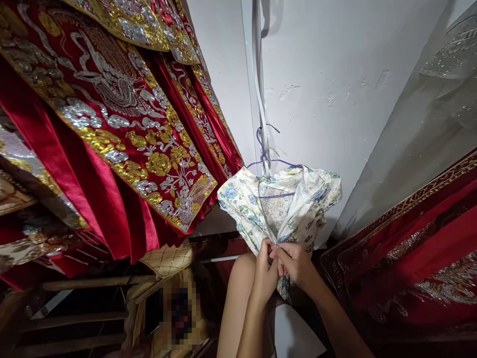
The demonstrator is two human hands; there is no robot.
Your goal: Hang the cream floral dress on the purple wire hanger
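Observation:
A cream dress with a blue flower print (298,196) hangs on a purple wire hanger (265,158) against the white wall. My left hand (264,272) and my right hand (295,262) meet at the dress's front opening, just below the collar. Both hands pinch the cloth edges there, fingers pressed together. Whatever small fastening lies between the fingertips is hidden. My bare knee (238,293) shows below the left forearm.
Red satin garments with gold and silver embroidery (122,124) hang close at the left and overhead. More red embroidered cloth under clear plastic (417,238) fills the right. Wooden shelving (74,298) and a woven gold cushion (167,258) lie low at the left. A white cable channel (257,74) runs up the wall.

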